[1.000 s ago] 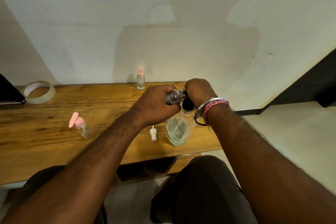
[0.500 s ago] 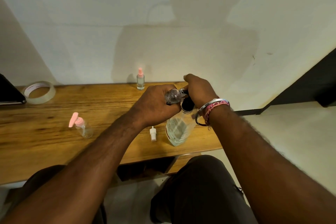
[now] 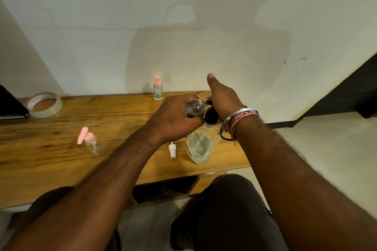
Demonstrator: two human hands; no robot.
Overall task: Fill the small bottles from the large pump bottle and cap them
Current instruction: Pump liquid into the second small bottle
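A large clear pump bottle (image 3: 201,146) with a black pump head stands near the table's right front edge. My left hand (image 3: 173,120) grips a small clear bottle (image 3: 194,107), tipped sideways with its mouth at the pump's nozzle. Over the pump head sits my right hand (image 3: 221,96), fingers stretched forward and lifted. A small white spray cap (image 3: 172,150) lies on the table just left of the large bottle. Farther left stands a small clear bottle with a pink pump top (image 3: 90,142). By the wall is a small bottle with a pink spray cap (image 3: 158,88).
The wooden table (image 3: 51,161) ends just right of the large bottle. A roll of clear tape (image 3: 44,104) lies at the back left, beside a dark flat object (image 3: 10,104) at the left edge. My knees are below the table's front edge.
My right hand has risen off the pump head and its fingers have straightened forward. My left hand and the small bottle have stayed at the nozzle.
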